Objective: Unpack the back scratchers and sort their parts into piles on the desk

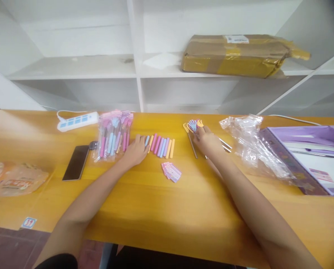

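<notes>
Colored foam-like handle sleeves (163, 147) in pink, blue, purple and yellow lie side by side in the middle of the table. At the row's left end my left hand (135, 152) is closed round a blue handle sleeve (147, 141), whose lower part it covers. My right hand (207, 141) is closed over a group of back scratchers with small claw-shaped heads (193, 125) and thin metal rods (192, 146); its fingertips are hidden. Small pink printed cards (171, 172) lie fanned out below the row.
Bagged back scratchers (115, 136), a power strip (79, 121) and a dark phone (76, 162) are on the left, with an orange-and-clear plastic pouch (18, 179) farther out. Crumpled clear plastic (248, 142) and a purple box (284, 157) stand right. A taped carton (234, 56) rests on the shelf.
</notes>
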Tool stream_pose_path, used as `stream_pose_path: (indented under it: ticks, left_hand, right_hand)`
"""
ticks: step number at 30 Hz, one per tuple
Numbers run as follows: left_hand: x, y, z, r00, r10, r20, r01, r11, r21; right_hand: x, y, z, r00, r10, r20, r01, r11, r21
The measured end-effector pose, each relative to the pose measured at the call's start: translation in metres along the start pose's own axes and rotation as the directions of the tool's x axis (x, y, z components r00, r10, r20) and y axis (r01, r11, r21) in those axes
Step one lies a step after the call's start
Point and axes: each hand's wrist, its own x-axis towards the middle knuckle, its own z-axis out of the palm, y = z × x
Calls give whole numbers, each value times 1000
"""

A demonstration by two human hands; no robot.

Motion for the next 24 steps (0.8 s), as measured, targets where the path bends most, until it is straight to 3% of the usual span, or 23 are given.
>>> stream_pose_path:
  ticks: [3,7,11,16,21,24]
  left_hand:
    - [5,-8,-6,997,-29,-74,33,998,45]
    - [14,-32,-21,981,-22,-195,72,965,252]
    - [18,-64,-40,952,-109,-287,201,927,316]
    - [26,-106,-59,877,-238,-418,322,936,144]
    - [32,-133,-60,752,-439,-492,438,890,-124]
    - [31,-141,-58,807,-470,-357,478,875,-71]
  right_hand:
    - [-4,0,-9,1000,15,-4,-15,1000,-22]
    - [-15,-3,-30,999,25,-36,-24,999,28]
    - [-39,-9,-55,995,-61,-83,72,988,140]
    - [-82,-9,-73,974,-193,-118,215,955,206]
    - [-108,-1,-67,981,-157,-110,184,933,308]
    - [-113,2,-55,991,-113,-75,134,910,392]
